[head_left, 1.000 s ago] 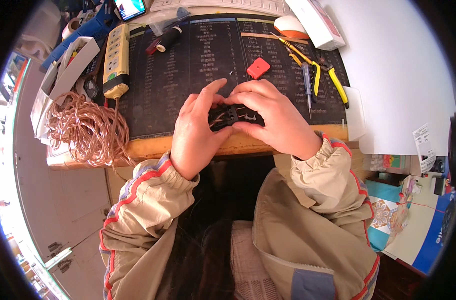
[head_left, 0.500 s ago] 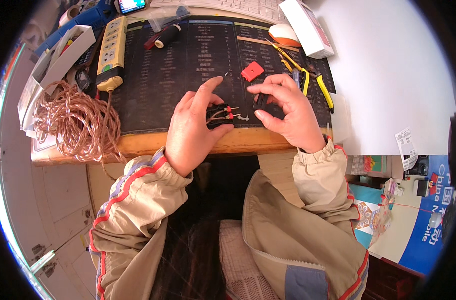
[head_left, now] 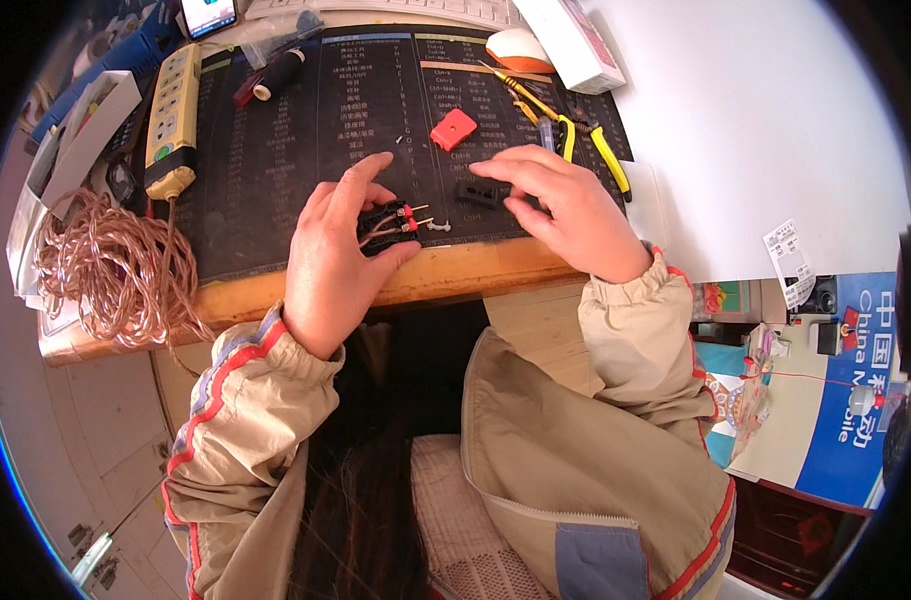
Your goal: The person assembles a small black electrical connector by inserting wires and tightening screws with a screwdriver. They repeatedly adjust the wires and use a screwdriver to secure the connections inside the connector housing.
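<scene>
My left hand [head_left: 338, 255] is curled around an opened black plug housing [head_left: 386, 232], thumb below and index finger raised. Inside it run copper-coloured wires, and two red pieces [head_left: 409, 218] with metal pins point to the right. A black cover piece [head_left: 481, 192] lies on the dark mat at the fingertips of my right hand [head_left: 571, 210]. That hand's fingers and thumb are apart; whether a fingertip touches the cover is hard to make out. A small whitish piece [head_left: 439, 226] lies beside the pins. Farther back lie a red plastic part [head_left: 454, 130] and a tiny light-coloured bit [head_left: 400, 139].
Yellow-handled pliers [head_left: 610, 162] and a yellow pen-like tool [head_left: 521, 88] lie at the right. A dark-handled tool [head_left: 280, 75] is at the back. On the left are a power strip [head_left: 174, 115], a coil of cable [head_left: 116, 265] and a white box [head_left: 96, 130].
The black cover piece was between my right thumb and fingers; now it lies on the mat, the fingers drawn back from it. The whole view has shifted, so things appear farther left.
</scene>
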{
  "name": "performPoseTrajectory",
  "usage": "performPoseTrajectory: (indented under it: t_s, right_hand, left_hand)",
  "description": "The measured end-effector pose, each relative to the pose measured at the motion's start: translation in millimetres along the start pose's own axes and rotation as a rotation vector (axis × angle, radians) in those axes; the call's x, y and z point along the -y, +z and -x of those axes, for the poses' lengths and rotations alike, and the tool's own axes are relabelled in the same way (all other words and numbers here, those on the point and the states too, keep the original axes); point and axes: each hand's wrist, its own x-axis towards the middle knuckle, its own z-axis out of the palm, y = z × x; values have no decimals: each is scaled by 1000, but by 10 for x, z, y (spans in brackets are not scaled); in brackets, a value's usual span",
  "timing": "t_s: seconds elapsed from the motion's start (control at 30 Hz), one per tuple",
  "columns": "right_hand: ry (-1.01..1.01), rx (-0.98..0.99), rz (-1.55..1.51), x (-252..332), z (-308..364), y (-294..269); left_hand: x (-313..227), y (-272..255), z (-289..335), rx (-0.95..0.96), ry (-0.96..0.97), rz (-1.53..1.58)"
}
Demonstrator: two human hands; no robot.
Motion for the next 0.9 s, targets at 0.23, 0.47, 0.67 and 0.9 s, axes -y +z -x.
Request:
performPoseTrajectory:
  t_s: [0.23, 0.47, 0.67, 0.9]
  right_hand:
    - [-230, 218, 76, -197, -218, 5]
    - [8, 147, -146, -40, -203, 10]
    - [-71, 104, -135, 197, -242, 100]
    - [-10, -94, -38, 165, -169, 129]
  left_hand:
    - [-18, 7, -3, -17, 24, 17]
    - [12, 5, 8, -7, 3, 27]
    - [9, -10, 19, 12, -3, 53]
    - [33, -39, -4, 24, 55, 36]
